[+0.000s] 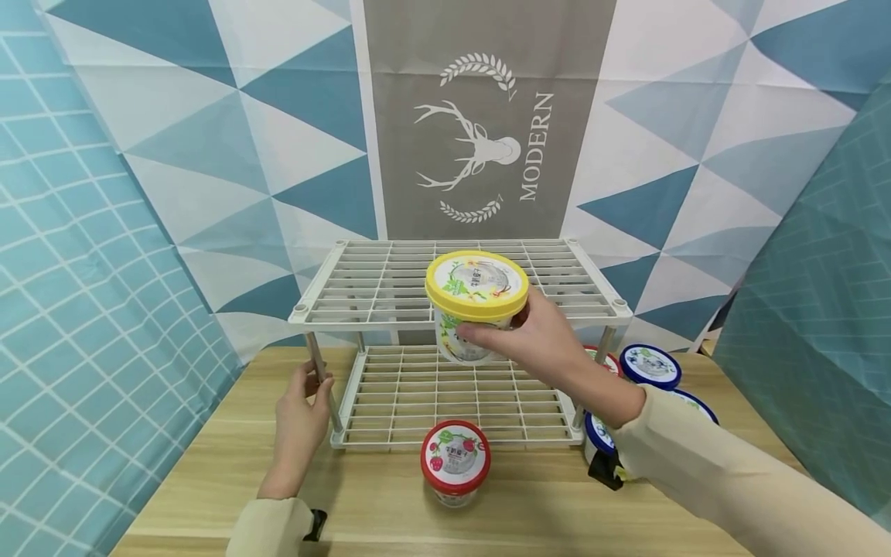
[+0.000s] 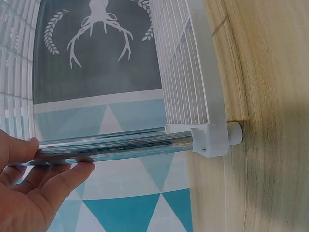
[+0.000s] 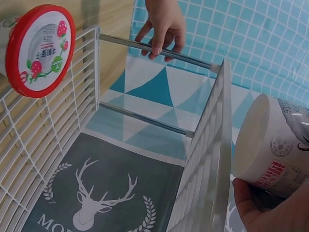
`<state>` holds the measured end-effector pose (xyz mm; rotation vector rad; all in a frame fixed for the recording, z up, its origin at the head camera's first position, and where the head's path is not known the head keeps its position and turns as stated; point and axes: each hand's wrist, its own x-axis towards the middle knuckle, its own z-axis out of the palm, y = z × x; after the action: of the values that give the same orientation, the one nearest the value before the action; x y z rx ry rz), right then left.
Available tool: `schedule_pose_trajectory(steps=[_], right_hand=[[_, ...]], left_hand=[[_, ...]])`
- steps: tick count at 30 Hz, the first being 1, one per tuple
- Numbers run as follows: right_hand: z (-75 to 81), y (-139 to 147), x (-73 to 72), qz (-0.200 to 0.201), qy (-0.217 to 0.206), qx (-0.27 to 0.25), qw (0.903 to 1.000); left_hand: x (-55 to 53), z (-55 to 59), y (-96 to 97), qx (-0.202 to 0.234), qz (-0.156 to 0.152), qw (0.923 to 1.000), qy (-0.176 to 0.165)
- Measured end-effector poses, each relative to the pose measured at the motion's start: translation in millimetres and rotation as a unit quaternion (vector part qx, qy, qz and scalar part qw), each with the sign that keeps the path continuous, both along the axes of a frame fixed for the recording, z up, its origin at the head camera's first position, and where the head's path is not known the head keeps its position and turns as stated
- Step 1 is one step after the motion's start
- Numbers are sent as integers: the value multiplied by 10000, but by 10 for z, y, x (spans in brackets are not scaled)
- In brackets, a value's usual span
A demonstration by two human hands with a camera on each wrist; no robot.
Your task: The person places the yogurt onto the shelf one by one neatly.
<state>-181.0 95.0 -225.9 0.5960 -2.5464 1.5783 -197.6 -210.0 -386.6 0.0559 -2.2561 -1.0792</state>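
My right hand [image 1: 532,340] grips a white tub with a yellow lid [image 1: 476,286], held upright in front of the upper shelf's front edge. In the right wrist view the tub [image 3: 270,145] appears beside the upper shelf, its base showing. My left hand [image 1: 304,410] pinches the front left metal post [image 1: 315,357] of a white two-tier rack [image 1: 376,317]. The left wrist view shows thumb and fingertips on that post [image 2: 145,146], above the lower shelf's corner. A tub with a red strawberry lid [image 1: 455,458] stands on the table before the rack.
Several tubs with blue lids [image 1: 650,365] and one with a red lid [image 1: 602,359] stand right of the rack on the wooden table [image 1: 390,510]. Patterned cloth [image 1: 292,139] hangs behind. Blue checked cloth [image 1: 90,309] borders the left side.
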Motion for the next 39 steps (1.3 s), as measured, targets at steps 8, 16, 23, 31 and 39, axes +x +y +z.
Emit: schedule_pose_trajectory(steps=[8, 16, 23, 31, 39], right_hand=[[101, -104, -75, 249, 90, -232, 9994], [160, -258, -171, 246, 213, -303, 9990], [205, -393, -248, 203, 176, -297, 9992], [206, -519, -336, 261, 123, -333, 9990], [229, -674, -399, 374, 67, -468, 9982]], left_hand=[[-16, 8, 2, -36, -13, 9999, 102], [-20, 18, 1, 3, -47, 10000, 67], [-5, 17, 3, 21, -40, 10000, 10], [7, 26, -3, -38, -109, 9999, -31], [27, 24, -14, 50, -97, 9996, -279]])
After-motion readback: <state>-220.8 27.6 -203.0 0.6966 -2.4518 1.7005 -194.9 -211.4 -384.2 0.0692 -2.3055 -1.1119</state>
